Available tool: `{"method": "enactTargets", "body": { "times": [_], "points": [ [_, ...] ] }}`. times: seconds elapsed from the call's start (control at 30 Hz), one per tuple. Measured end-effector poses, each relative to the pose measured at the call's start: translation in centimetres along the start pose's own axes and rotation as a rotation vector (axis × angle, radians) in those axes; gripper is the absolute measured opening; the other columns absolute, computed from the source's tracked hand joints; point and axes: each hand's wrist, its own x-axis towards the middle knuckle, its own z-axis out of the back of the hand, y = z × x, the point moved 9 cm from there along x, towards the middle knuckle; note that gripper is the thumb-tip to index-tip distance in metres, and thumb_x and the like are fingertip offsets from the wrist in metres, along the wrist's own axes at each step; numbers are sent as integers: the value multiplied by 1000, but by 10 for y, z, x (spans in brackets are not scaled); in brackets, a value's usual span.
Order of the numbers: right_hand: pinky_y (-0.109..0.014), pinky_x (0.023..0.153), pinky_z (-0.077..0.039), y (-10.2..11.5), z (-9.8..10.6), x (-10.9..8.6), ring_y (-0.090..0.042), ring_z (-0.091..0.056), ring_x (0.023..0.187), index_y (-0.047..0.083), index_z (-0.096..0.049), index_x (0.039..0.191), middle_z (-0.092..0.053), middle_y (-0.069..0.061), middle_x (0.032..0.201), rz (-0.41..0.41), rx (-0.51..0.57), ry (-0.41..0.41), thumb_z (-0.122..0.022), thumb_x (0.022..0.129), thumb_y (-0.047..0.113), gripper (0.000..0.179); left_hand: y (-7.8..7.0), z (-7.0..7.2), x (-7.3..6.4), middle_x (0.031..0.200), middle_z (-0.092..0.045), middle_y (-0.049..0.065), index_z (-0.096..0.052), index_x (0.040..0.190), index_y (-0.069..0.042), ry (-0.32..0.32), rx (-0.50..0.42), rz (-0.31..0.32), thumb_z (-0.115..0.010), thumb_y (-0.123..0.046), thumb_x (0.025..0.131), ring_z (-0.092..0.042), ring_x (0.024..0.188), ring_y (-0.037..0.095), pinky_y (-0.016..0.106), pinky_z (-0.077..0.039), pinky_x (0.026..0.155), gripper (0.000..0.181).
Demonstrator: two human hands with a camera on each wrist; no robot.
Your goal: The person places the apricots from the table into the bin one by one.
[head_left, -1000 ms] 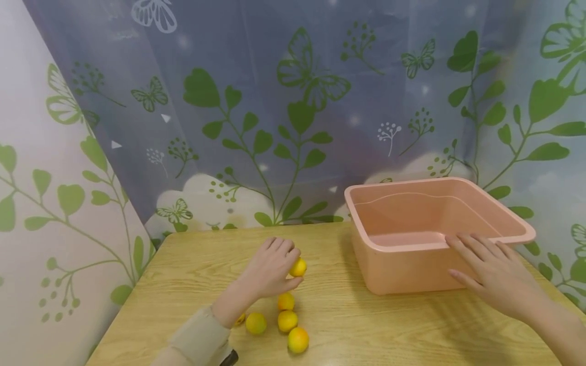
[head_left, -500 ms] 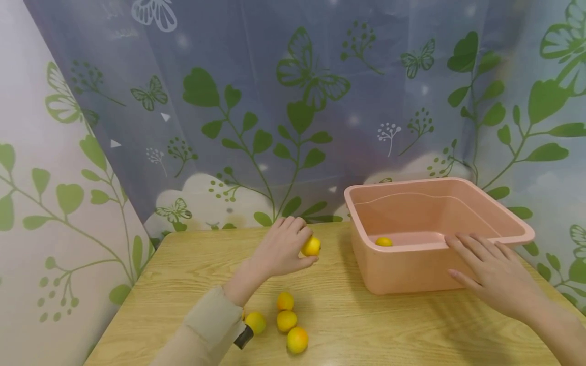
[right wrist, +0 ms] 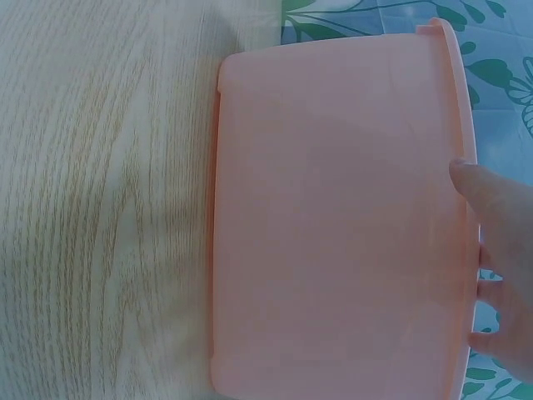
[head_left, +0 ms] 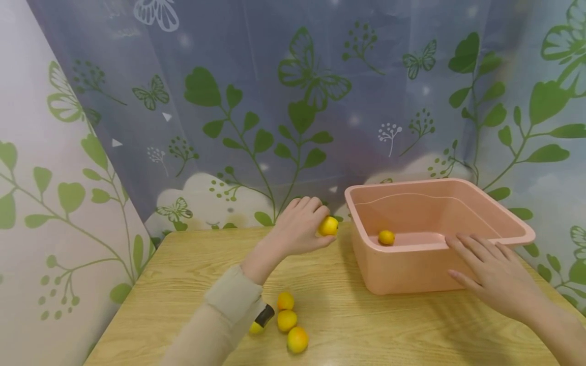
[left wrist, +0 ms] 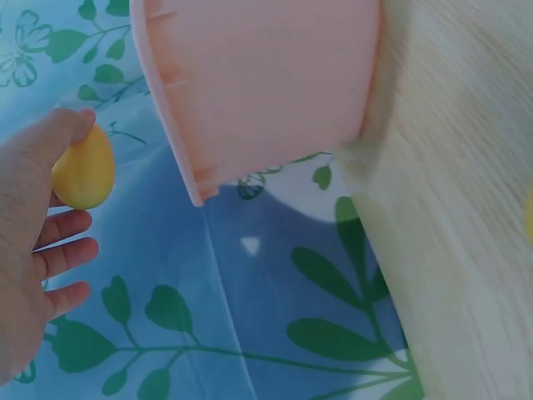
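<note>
My left hand (head_left: 299, 226) pinches a small round yellow fruit (head_left: 328, 226) between thumb and fingers, raised over the back of the table just left of the pink plastic basin (head_left: 412, 269). In the left wrist view the fruit (left wrist: 86, 171) looks smooth and oval, and the other fingers are spread below it. My right hand (head_left: 499, 277) grips the basin's front rim, its thumb on the outer wall and its fingers over the edge; the right wrist view shows the thumb (right wrist: 475, 179) at the rim. Inside the basin, near its left front corner, lies another yellow fruit (head_left: 386, 237).
Several yellow-orange fruits lie on the wooden table (head_left: 348, 330): a short line of them (head_left: 287, 321) at front centre, and one (head_left: 257, 328) partly hidden by the left sleeve's dark strap (head_left: 264, 315). A leaf-patterned curtain (head_left: 256, 152) hangs directly behind the table.
My left hand has lifted its fruit and carried it up and right, toward the basin. A fruit has come into view inside the basin and rolled slightly. My right hand has stayed put.
</note>
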Motion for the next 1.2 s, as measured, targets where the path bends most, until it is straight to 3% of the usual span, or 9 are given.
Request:
{"method": "enactTargets", "body": {
  "times": [0.13,0.63,0.93,1.2],
  "points": [
    [-53,108,-2,0,1,0,-43,-34,124,16,-20,149,-40,-24,135,-3,-3,-4,-56,91,39,72,-3,0,12,94,-53,2,-60,100,-13,16,-15,13,-65,-48,80,-50,84,19,33,-40,75,41],
    [-52,108,-3,0,1,1,-42,-34,124,14,-25,147,-41,-24,135,25,20,-17,-56,91,39,69,-13,-17,56,99,-48,0,-55,111,-16,220,-51,117,-55,-53,85,-44,89,16,30,-36,77,45],
    [-55,107,-10,1,6,1,-44,-37,120,13,-27,146,-42,-25,133,31,7,-37,-55,90,41,69,-24,-24,79,100,-48,-2,-55,109,-18,249,-70,125,-53,-54,86,-43,91,15,29,-35,79,43],
    [-50,109,-2,1,2,0,-43,-36,122,15,-23,148,-41,-25,134,31,25,-21,-56,91,39,70,-33,-29,93,100,-47,-3,-54,111,-19,291,-64,126,-50,-54,88,-43,94,15,29,-35,79,42]
  ]
}}
